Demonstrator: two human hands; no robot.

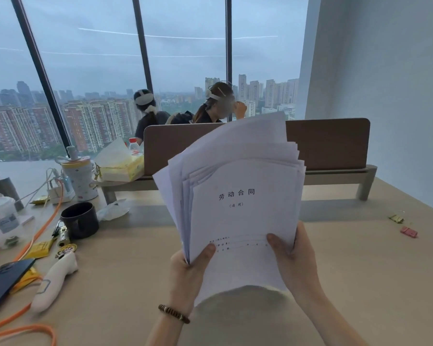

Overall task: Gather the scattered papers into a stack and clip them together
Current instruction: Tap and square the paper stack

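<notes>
Squaring the gathered sheets, by the look of it. Papers held upright above the table, near centre, fanned and ragged at the top and left edges. Left hand pinching the lower left corner, thumb curled over the front sheet, fingers hidden behind. Right hand gripping the lower right edge the same way, thumb in front, fingers out of sight behind.

To do it well: loosen both grips a little, tap the bottom edge on the table so sheets slide level, then turn the stack a quarter and tap a side edge too. Keep thumbs light or the fan stays locked. Only once edges line up, reach for the clip, probably the small pink thing lying far right on the table, well apart from the stack; too small to be sure.

Counts: one stack, sheets too many and too overlapped to count; two hands; one likely clip; one dark mug at left; one phone near left; two people seated beyond the divider.
</notes>
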